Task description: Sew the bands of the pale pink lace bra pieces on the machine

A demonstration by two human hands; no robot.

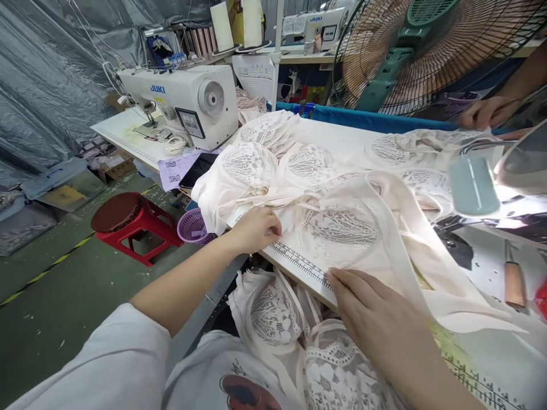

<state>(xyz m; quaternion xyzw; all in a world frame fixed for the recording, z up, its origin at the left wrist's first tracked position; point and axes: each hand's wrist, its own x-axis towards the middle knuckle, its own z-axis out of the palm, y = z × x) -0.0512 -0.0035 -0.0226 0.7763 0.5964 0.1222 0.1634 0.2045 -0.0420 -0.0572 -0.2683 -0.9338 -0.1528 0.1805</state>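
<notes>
A cream lace bra [342, 228] lies on the white sewing table, its lower edge along a printed ruler strip [299, 261]. My left hand [255, 229] is closed, thumb and fingers pinching the bra's edge at the ruler's left part. Farther right along that same edge, my right hand [376, 302] holds the fabric between its fingertips and thumb; the thumb is mostly hidden. Wide cream bands curve across the bra's right side. More lace bras [252, 165] are heaped just behind it. Others [277, 313] hang or lie over my lap below the table edge.
A JUKI sewing machine [179, 102] stands at the back left, near a phone [199, 169]. Right of the bra are a lit machine part [474, 185] and a wooden-handled tool [515, 285]. A large fan [410, 51] and another person's hand [487, 113] are behind. A red stool [134, 222] stands left.
</notes>
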